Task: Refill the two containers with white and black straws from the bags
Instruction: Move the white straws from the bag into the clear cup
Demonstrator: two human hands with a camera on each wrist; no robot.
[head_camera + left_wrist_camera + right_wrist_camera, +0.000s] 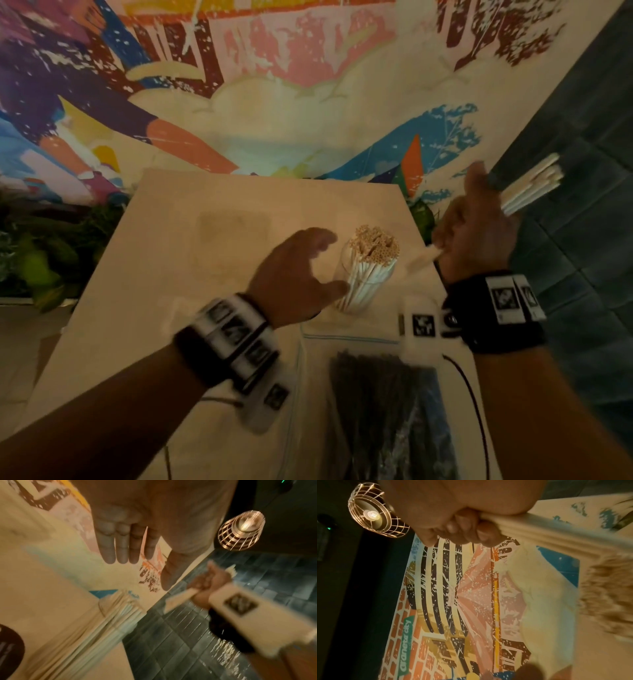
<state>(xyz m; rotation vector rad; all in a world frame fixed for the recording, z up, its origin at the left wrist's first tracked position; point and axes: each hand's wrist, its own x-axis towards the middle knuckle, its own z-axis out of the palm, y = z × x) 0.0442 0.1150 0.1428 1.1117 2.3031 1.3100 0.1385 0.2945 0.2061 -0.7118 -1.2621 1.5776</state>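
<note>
A clear glass container (368,284) packed with white straws (376,245) stands on the beige table (205,274). My left hand (327,262) is open just left of it, fingers straight (122,545) and thumb close to the glass. My right hand (476,222) is raised to the right of the container and grips a bundle of white straws (531,186), fingers curled round them (471,531). A clear zip bag of black straws (387,411) lies at the table's near edge. Only this one container is in view.
A colourful mural wall (274,85) rises behind the table. Dark tiled wall (582,240) lies to the right, green plants (44,267) to the left. A caged lamp (241,531) hangs overhead. A thin black cable (472,394) runs beside the bag.
</note>
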